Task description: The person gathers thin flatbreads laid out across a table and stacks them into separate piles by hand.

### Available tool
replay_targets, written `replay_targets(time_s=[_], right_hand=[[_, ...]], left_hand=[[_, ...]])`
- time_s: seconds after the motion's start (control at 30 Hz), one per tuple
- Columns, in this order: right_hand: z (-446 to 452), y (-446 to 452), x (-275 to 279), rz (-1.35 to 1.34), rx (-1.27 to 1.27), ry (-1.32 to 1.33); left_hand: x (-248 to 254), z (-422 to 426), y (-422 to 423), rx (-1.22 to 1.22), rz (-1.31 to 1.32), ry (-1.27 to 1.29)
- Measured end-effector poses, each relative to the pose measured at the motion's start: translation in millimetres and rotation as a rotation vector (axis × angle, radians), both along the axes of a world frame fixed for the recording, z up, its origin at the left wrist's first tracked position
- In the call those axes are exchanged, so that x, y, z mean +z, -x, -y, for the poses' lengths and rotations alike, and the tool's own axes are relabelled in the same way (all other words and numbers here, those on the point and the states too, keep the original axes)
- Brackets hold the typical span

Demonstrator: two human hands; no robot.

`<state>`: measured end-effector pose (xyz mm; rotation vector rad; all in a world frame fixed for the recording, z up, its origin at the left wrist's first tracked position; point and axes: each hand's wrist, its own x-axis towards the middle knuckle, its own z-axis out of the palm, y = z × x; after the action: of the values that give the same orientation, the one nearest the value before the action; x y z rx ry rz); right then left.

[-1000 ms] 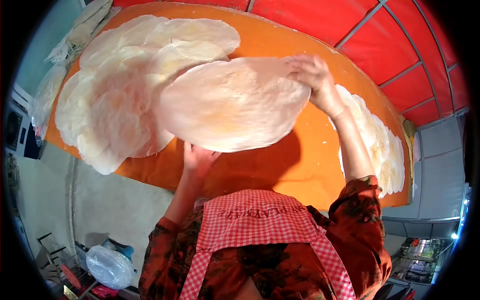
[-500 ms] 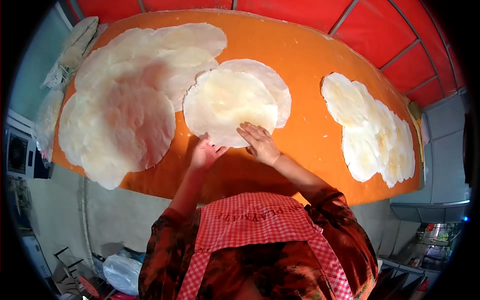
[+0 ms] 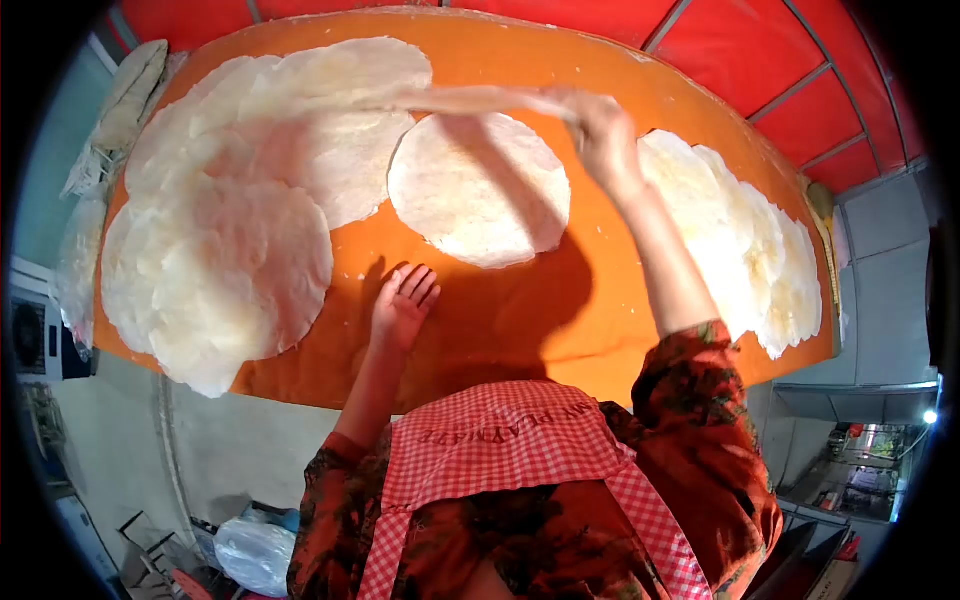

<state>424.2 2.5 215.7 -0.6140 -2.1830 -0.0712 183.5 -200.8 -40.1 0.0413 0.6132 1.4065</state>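
My right hand [image 3: 602, 125] is raised over the table with its fingers closed on the edge of a thin round flatbread [image 3: 480, 99]. That flatbread hangs almost edge-on and blurred, stretching left from the hand. Below it another pale round flatbread [image 3: 480, 200] lies flat on the orange tabletop [image 3: 470, 330], crossed by a shadow. My left hand [image 3: 405, 303] stays low near the front of the table, fingers stretched out, holding nothing, just below the lying flatbread.
Many overlapping flatbreads [image 3: 230, 250] spread over the table's left side. Another overlapping row [image 3: 760, 240] lies on the right, partly behind my right forearm. A red panelled surface [image 3: 740, 60] runs beyond the far edge. Plastic and cloth [image 3: 130, 95] sit at the left edge.
My right hand has lifted the upper flatbread off the one beneath and swung it up and away. My left hand has let go of its near edge.
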Motion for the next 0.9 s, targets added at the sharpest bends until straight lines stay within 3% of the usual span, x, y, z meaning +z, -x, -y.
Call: replay_targets(time_s=[0.03, 0.1, 0.17, 0.23, 0.33, 0.53, 0.7, 0.9], right_hand=[[8.8, -1.2, -17.0, 0.012, 0.047, -0.053], [30.3, -3.5, -116.0, -0.501, 0.18, 0.799], [52.2, -12.9, -178.6, 0.167, -0.088, 0.285], [64.5, -20.9, -244.7, 0.319, -0.191, 0.316], [76.1, -18.6, -264.7, 0.387, -0.302, 0.344], [70.0, 15.4, -227.4, 0.193, -0.25, 0.32], [75.6, 29.5, -250.2, 0.301, -0.227, 0.331], [72.1, 25.5, -249.9, 0.296, -0.197, 0.321]], left_hand=[[-5.6, -4.3, -1.6, 0.002, 0.015, -0.013], [-6.0, -15.9, -8.0, 0.019, -0.023, 0.015], [-9.1, -28.3, -13.0, 0.019, -0.081, 0.022], [-18.5, -40.0, -15.8, 0.005, -0.157, 0.012], [-5.5, -50.5, -17.0, -0.022, -0.214, 0.078], [-7.0, -62.9, -10.4, -0.098, -0.306, 0.112], [2.9, -74.5, -19.0, -0.037, -0.482, 0.199], [-7.3, -87.7, -7.2, 0.018, -0.38, 0.188]])
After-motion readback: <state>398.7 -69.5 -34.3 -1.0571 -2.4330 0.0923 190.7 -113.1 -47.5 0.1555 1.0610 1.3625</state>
